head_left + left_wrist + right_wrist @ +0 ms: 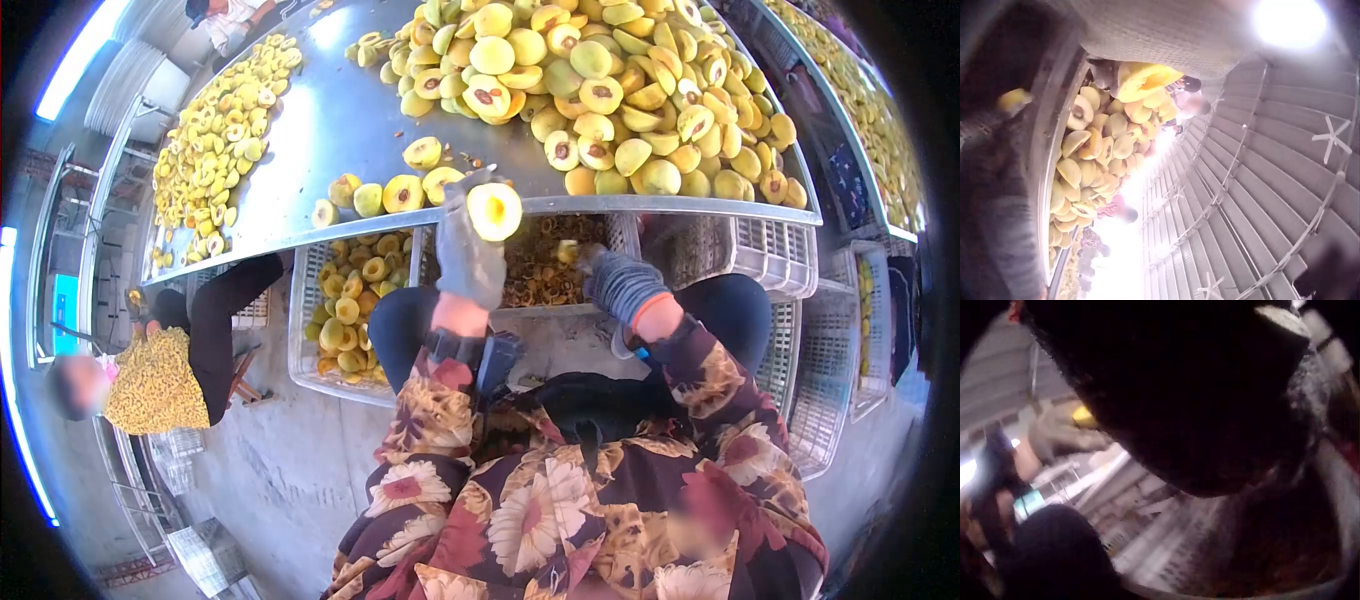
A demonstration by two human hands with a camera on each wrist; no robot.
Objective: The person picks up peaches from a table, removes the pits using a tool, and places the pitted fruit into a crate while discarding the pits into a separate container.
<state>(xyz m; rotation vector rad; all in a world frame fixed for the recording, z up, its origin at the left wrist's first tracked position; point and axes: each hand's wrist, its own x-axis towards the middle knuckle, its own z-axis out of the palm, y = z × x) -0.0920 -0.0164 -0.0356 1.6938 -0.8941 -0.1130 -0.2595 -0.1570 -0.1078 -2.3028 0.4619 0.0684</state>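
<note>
My left hand (468, 258), in a grey glove, holds up a yellow peach half (495, 212) at the table's front edge. In the left wrist view the cut hollow of this peach half (1144, 82) shows under the glove. My right hand (622, 283), gloved too, is lower and to the right, over a crate of brown pits and scraps (545, 262). Its fingers are curled, and a small yellow-tipped thing (568, 251) sticks out from them; what it is I cannot tell. The right wrist view is dark and blurred.
A large heap of peach halves (600, 90) covers the metal table (345, 110), several lying near its edge. Another pile (225, 140) is at the left. Below stands a crate of peach halves (300, 345); white crates (770, 250) stand at right. Another person (160, 375) sits at left.
</note>
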